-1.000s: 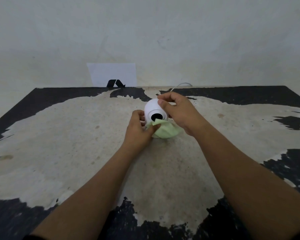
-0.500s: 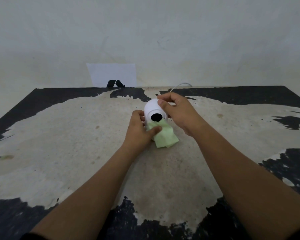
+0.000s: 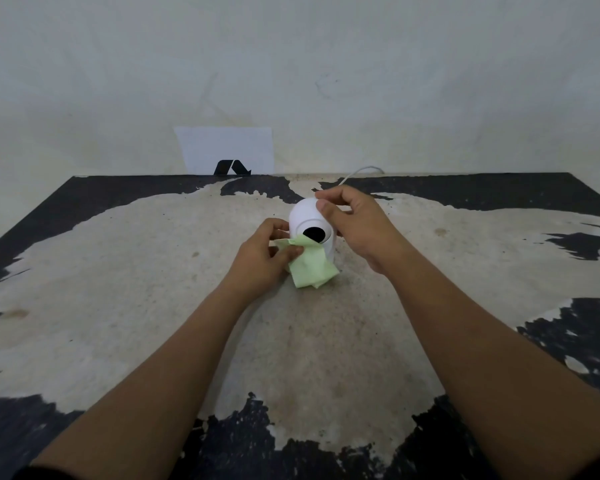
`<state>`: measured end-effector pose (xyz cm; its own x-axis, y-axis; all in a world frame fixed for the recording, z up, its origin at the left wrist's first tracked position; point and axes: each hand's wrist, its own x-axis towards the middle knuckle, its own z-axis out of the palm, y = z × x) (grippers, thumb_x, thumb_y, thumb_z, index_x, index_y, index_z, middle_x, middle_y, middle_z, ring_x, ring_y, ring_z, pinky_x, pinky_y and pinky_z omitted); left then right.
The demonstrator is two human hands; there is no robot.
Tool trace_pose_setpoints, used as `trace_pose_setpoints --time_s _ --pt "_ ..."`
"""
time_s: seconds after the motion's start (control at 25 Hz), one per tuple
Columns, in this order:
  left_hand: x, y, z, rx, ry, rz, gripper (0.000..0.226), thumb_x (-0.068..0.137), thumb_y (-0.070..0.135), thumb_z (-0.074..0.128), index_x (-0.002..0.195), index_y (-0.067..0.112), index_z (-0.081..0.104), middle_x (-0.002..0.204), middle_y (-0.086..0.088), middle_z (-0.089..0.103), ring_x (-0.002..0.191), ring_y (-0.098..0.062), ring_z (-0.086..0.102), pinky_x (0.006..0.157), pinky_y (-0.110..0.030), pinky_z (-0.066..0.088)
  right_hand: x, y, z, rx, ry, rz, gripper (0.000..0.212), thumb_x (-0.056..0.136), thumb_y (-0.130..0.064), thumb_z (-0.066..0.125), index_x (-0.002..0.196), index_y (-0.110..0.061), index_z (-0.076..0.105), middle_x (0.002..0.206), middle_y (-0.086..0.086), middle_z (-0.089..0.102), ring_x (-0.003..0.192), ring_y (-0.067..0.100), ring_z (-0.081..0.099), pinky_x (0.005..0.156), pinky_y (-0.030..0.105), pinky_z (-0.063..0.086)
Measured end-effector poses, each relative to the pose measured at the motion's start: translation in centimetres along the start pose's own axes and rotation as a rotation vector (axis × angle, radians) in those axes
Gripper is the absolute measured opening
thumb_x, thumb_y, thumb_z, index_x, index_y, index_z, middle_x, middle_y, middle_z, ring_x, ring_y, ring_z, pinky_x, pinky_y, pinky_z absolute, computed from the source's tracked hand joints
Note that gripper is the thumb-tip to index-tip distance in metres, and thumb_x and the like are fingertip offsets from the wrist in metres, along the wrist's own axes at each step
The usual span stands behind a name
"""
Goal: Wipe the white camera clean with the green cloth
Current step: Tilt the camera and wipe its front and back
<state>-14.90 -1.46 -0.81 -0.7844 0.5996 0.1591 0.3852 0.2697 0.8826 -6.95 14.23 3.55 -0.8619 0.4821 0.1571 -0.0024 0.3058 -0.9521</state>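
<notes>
A small white camera (image 3: 303,220) with a round head and a black lens stands on the worn table (image 3: 118,289), near its middle. My right hand (image 3: 355,226) grips the camera's head from the right and top. My left hand (image 3: 264,258) pinches a pale green cloth (image 3: 310,266) and presses it against the camera's front, just below the lens. The loose end of the cloth hangs down to the tabletop and hides the camera's base.
A white cable (image 3: 359,173) runs from behind the camera over the table's far edge. A white sheet with a black logo (image 3: 227,152) leans on the wall behind the table. The tabletop's black coating is peeled away across most of its surface.
My left hand has shifted the cloth left and up under the lens; the cloth now hangs flatter and longer. My right hand keeps its hold on the camera's head.
</notes>
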Motion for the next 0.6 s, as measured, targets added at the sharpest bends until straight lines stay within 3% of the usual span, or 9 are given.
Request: trace_pose_setpoints --time_s 0.16,0.36,0.48,0.6 --pt "-0.1 0.1 0.5 -0.002 0.007 0.003 0.035 0.083 0.025 0.067 0.111 0.024 0.047 0.102 0.01 0.058 0.093 -0.02 0.062 0.077 -0.028 0.05 0.0 0.1 -0.1 0.0 0.004 -0.001 0.015 0.089 -0.035 0.059 0.102 -0.031 0.066 0.112 -0.012 0.063 0.096 0.017 0.062 0.09 0.042 0.053" --pt "-0.2 0.3 3.0 0.102 0.133 -0.079 0.067 0.066 0.045 0.077 0.117 0.023 0.039 0.115 0.003 0.055 0.103 -0.019 0.055 0.09 -0.044 0.047 0.1 0.2 0.0 0.004 0.016 -0.012 0.014 0.089 -0.034 0.059 0.101 -0.031 0.066 0.111 -0.01 0.064 0.093 0.016 0.062 0.087 0.038 0.053" --pt "-0.2 1.1 4.3 0.194 0.221 -0.145 0.083 0.054 0.061 0.075 0.117 0.023 0.037 0.115 0.0 0.056 0.104 -0.026 0.056 0.089 -0.051 0.046 0.1 0.3 0.1 0.01 0.018 -0.014 0.013 0.088 -0.035 0.06 0.099 -0.033 0.066 0.112 -0.009 0.065 0.095 0.016 0.063 0.089 0.038 0.051" --pt "-0.4 1.6 4.6 0.147 0.242 -0.15 0.083 0.054 0.06 0.076 0.117 0.022 0.036 0.114 -0.004 0.055 0.104 -0.026 0.056 0.086 -0.05 0.049 0.0 0.3 0.1 0.01 0.022 -0.019 0.015 0.088 -0.035 0.06 0.101 -0.033 0.067 0.113 -0.008 0.065 0.098 0.016 0.063 0.091 0.038 0.05"
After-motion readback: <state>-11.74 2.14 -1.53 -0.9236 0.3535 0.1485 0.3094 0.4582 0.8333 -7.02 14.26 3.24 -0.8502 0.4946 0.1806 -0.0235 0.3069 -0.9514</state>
